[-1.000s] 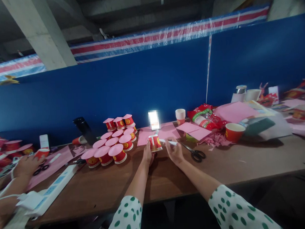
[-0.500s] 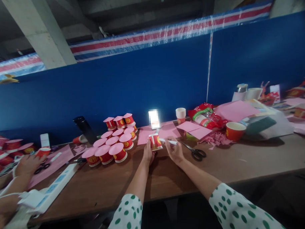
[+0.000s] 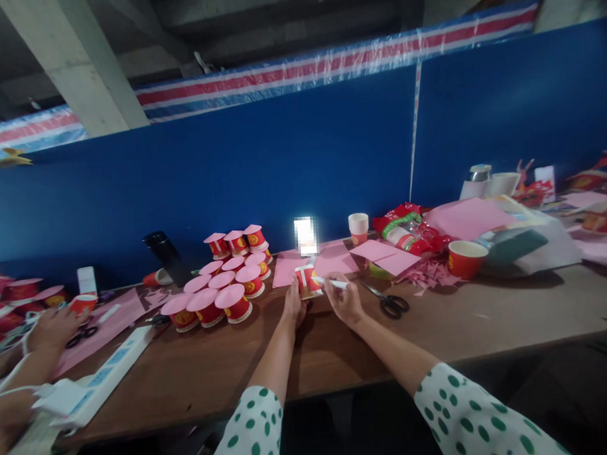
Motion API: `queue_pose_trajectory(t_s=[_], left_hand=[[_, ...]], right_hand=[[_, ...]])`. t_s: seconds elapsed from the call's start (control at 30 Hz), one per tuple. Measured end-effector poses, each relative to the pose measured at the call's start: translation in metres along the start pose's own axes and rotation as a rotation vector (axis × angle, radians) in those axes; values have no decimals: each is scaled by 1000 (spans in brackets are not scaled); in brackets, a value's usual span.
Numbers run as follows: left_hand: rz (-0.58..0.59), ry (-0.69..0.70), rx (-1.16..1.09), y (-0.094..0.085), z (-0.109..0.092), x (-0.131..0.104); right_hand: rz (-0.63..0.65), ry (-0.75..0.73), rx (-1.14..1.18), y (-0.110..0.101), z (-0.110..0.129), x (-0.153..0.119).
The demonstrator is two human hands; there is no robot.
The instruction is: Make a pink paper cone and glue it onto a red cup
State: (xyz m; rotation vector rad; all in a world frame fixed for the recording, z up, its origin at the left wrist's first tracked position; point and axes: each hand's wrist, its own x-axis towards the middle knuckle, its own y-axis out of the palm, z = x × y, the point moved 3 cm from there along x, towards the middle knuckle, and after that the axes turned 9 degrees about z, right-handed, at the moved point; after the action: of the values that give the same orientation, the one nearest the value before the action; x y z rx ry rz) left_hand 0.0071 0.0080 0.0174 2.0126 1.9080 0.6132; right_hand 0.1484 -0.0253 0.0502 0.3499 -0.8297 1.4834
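Red paper cup, white-banded, is showing at six o'clock from view centre; left hand is holding it in curled fingers, right hand is pinching white pen, tip pointing cupward. From the cup: nine o'clock, gold-emblemed cups are wearing pink paper discs; between three and four, black-handled scissors are lying; two o'clock, glossy packet is bearing print too small for reading. Brown tabletop is running beneath; blue partition is standing at twelve

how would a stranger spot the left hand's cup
A brown wooden table runs along the blue partition wall. At its middle, the left hand holds this red paper cup with pale bands. Unlike the nearby pink-topped red cups, it has a white pen pointed at it.
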Motion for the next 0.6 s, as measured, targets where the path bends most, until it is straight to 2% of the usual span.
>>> queue_pose_trajectory(t_s=[0.2,0.6], left_hand=[[-35,-20,3,-2,2,1],[17,-2,-1,0,1,-1]], right_hand=[[28,21,6,1,-2,0],[42,26,-16,-2,3,1]])
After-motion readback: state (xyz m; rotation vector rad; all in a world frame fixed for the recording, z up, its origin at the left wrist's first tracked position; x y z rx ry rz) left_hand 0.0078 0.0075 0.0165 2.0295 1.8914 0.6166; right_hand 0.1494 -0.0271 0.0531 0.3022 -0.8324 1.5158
